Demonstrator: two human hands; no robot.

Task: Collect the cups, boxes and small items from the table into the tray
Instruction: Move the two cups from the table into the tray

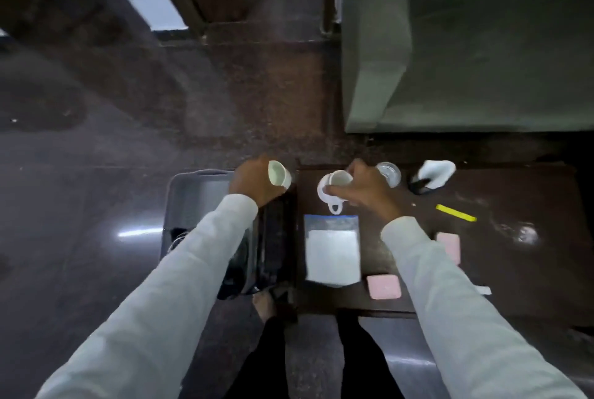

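- Tray point(180, 186) sits on the floor, left of the table point(514, 270).
- My left grip point(254, 181) curls round a cup point(279, 173) at the tray's right edge.
- My right grip point(363, 188) pinches a second cup point(340, 178) above a saucer point(323, 191).
- I see a box point(331, 250), glass point(389, 173), pink pads point(384, 286) and yellow stick point(455, 213) on the table.

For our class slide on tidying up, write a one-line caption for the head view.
Left hand holds a white cup near the grey tray; right hand grips another white cup.
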